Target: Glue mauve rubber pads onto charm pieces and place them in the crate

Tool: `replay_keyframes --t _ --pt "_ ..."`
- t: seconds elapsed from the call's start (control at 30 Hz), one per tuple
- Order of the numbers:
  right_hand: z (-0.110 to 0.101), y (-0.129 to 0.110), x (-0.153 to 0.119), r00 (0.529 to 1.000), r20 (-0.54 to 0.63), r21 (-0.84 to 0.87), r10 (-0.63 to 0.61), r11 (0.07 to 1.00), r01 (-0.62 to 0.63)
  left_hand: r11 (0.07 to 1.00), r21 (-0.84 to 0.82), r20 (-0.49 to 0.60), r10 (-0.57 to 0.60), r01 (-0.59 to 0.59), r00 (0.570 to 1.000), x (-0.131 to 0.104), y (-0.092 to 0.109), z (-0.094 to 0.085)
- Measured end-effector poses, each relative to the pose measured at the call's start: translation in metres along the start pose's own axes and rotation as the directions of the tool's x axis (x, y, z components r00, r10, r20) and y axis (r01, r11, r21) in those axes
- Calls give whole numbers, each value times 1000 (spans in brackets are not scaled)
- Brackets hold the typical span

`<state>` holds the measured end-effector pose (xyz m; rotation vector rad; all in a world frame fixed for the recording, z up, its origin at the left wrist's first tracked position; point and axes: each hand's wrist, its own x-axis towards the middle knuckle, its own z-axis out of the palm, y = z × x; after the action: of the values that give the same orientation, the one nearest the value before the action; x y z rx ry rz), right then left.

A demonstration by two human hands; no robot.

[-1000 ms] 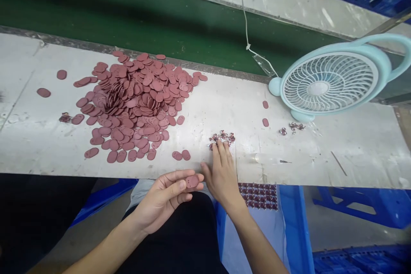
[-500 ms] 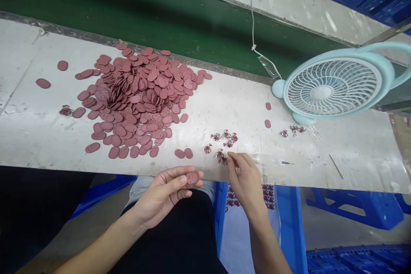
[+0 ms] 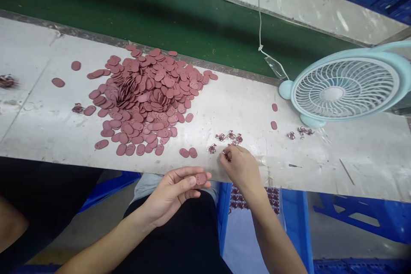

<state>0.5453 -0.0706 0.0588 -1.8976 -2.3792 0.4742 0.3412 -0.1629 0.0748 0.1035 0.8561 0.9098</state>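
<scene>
My left hand (image 3: 180,186) pinches a dull red oval disc (image 3: 201,178) with small holes between thumb and fingers, just off the bench's front edge. On the white bench, my right hand (image 3: 242,167) has its fingertips closed on a small shiny clawed metal piece (image 3: 226,155), partly hidden by the fingers. Several similar clawed pieces (image 3: 221,137) lie just beyond it. Two loose discs (image 3: 193,152) rest between the hands. A big heap of the same discs (image 3: 154,90) spreads over the bench to the left.
A light blue fan (image 3: 346,90) stands at the right, its white cord (image 3: 260,21) running up past a green strip (image 3: 192,21). Below the bench, a blue tray (image 3: 302,231) holds rows of clawed pieces. Another person's dark clothing (image 3: 48,205) shows at left.
My right hand has moved in over the clawed pieces and closed its fingertips on one. The left hand keeps the disc. The whole view has shifted slightly, showing more of the left side.
</scene>
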Motion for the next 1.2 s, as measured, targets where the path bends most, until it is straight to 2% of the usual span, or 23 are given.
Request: replay_keyframes --t 0.2,0.27,0.33,0.37,0.4,0.47,0.5,0.57,0.67,0.8,1.07,1.2 --pt "-11 4 0 994 97 53 -53 997 48 1000 11 -1 9 -9 1000 1 0 1" --pt "-17 2 -5 998 44 99 -38 995 33 1000 17 -6 16 -16 1000 1 0 2" --pt "-24 -3 -17 998 -63 294 -13 955 31 999 29 -14 42 -41 999 1 -1 3" --pt "-28 -7 -25 996 -93 449 2 893 40 997 41 -16 63 -62 998 1 -1 3" --pt "-31 -11 -34 996 -93 614 10 788 49 994 57 -17 89 -88 996 1 -3 4" --pt "-34 -21 -52 1000 -14 856 -5 517 14 983 107 -22 152 -149 988 1 -6 4" --pt "-34 -25 -60 999 40 918 -14 396 -31 975 136 -25 181 -176 983 1 -8 4" --pt "-31 -33 -72 993 115 964 9 239 -113 957 194 -27 226 -217 974 1 -12 4" --pt "-24 -39 -78 983 176 975 62 123 -182 939 242 -8 253 -244 967 1 -15 4" --pt "-22 -38 -79 980 190 978 55 75 -194 941 233 9 250 -245 968 2 -15 7" --pt "-25 -37 -78 990 128 978 65 155 -137 944 211 35 254 -255 967 2 -17 11" --pt "-24 -37 -77 990 132 983 40 127 -136 937 217 -11 284 -275 959 3 -20 10"
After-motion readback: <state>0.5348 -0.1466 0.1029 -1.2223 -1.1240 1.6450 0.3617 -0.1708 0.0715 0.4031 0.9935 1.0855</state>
